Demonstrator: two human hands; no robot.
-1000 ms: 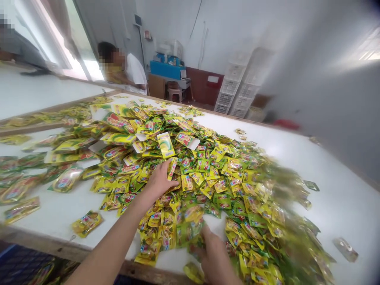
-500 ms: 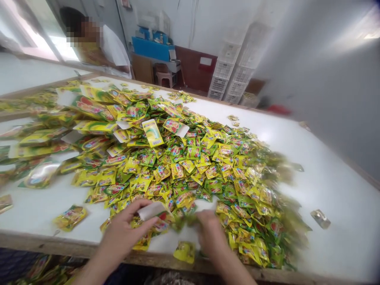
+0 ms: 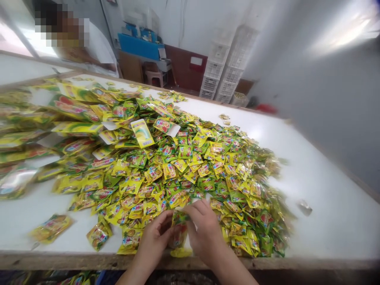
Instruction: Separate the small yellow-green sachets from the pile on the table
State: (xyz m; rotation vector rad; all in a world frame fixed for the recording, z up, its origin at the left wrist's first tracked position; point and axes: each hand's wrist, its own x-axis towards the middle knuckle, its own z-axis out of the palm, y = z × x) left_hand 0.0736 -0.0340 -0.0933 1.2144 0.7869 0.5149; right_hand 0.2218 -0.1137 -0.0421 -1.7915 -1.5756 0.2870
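Observation:
A heap of small yellow and green candy packets (image 3: 184, 166) covers the middle of the white table. At the heap's near edge my left hand (image 3: 156, 237) is closed around a small printed carton (image 3: 179, 236), partly covered by my fingers. My right hand (image 3: 204, 227) meets it from the other side, fingers pinched on a green and yellow packet (image 3: 179, 216) at the carton's upper end. Whether the packet is inside the carton I cannot tell. A yellow packet (image 3: 181, 252) lies just below, near the table's wooden edge.
Flat yellow cartons (image 3: 75, 128) with white flaps pile up at the left. Loose packets lie about, one (image 3: 99, 234) near the front edge. Across the table is a person in white (image 3: 101, 43). White crates (image 3: 213, 71) are stacked behind.
My hands have come together, the left moving right with the carton. The right has brought a packet to the carton's upper end. The view has shifted slightly right.

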